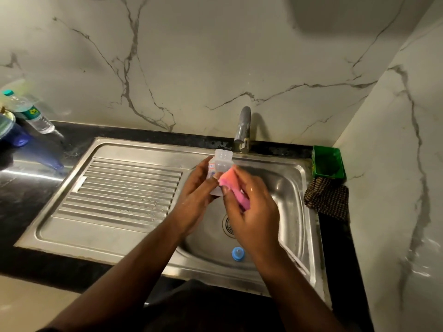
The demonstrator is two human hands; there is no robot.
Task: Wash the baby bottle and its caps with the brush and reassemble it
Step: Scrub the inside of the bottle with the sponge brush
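A clear plastic baby bottle (pixel 221 161), its mouth uncapped and pointing up, is held over the sink basin by my left hand (pixel 195 195), which wraps its lower body. Pressed against the bottle's right side is a pink and orange sponge (pixel 233 188), gripped by my right hand (pixel 249 212). On the basin floor near the front lies a blue cap with a teat (pixel 237 253), apart from both hands. No brush is in view.
A steel sink (pixel 293 212) has a ribbed drainboard (pixel 124 192) on its left and a tap (pixel 243 129) behind. A green box (pixel 327 161) and a dark checked cloth (pixel 328 197) sit at the right. At far left are a water bottle (pixel 28 112) and blue containers (pixel 12 134).
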